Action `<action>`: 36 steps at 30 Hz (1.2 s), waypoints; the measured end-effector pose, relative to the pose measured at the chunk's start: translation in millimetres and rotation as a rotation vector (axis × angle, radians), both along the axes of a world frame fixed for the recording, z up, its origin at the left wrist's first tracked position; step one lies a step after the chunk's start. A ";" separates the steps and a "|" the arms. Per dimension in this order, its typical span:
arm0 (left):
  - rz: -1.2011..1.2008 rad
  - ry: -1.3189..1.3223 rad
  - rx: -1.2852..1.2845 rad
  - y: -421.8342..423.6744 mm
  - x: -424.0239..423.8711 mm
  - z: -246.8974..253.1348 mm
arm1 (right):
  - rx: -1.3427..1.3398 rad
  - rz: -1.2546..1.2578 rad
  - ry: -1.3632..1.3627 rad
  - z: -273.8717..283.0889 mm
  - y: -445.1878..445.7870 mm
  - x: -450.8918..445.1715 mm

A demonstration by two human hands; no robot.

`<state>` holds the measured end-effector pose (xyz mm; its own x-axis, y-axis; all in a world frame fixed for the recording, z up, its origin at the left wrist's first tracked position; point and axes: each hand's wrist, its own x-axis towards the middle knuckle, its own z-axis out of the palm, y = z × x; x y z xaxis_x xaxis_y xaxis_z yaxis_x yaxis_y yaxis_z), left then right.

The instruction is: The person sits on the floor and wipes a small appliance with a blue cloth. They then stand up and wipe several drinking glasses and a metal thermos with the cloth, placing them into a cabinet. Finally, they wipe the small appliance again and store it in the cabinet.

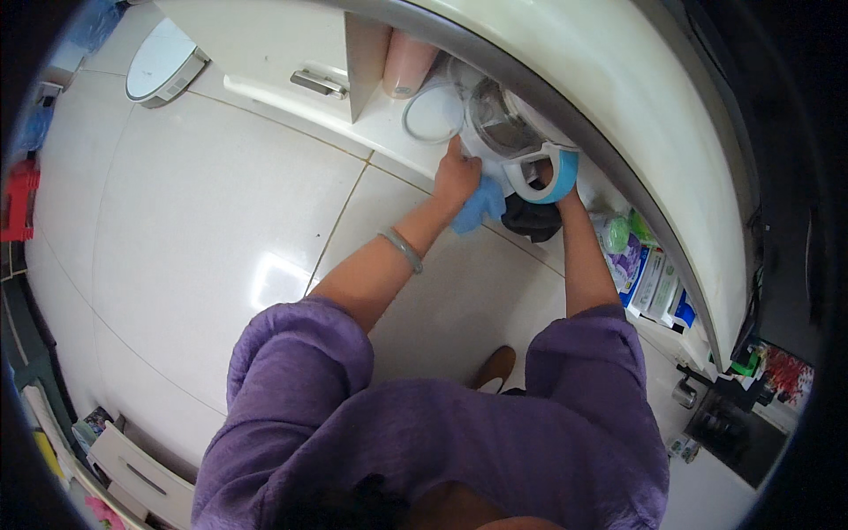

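Note:
My left hand (458,173), below a grey bangle, reaches into the open low cabinet with a finger at the edge of a round clear lid or dish (433,114). Blue cloth or plastic (480,207) hangs just below that hand; whether it is gripped is unclear. My right hand (547,173) is largely hidden behind a white and blue handle (560,179), beside a transparent container (500,122). A black cloth or bag (532,217) hangs over the cabinet's front edge by my right wrist. A pink cylinder (407,66) stands further left inside.
A white cabinet door (285,46) with a metal handle is left of the opening. The pale, curved worktop (662,99) overhangs my hands. Packaged goods (652,278) fill the right part of the cabinet. A robot vacuum (162,63) sits on the tiled floor (218,192).

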<state>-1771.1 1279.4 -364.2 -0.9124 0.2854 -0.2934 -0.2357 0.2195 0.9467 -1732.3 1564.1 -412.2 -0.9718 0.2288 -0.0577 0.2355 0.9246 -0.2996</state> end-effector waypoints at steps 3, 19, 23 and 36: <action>-0.061 0.018 0.094 -0.3 -33.3 -17.6 | -0.391 -0.247 0.119 20.7 -30.8 -2.5; -0.466 0.260 -0.296 -36.6 -19.3 35.3 | -0.660 -0.738 -0.157 83.3 -69.9 -17.0; -0.325 0.293 -0.351 -27.9 4.1 27.5 | -0.761 -0.720 -0.166 98.7 -101.2 -23.5; 0.141 0.332 -0.316 -40.2 -27.7 3.9 | -0.980 -0.706 -0.097 74.0 -134.2 -25.6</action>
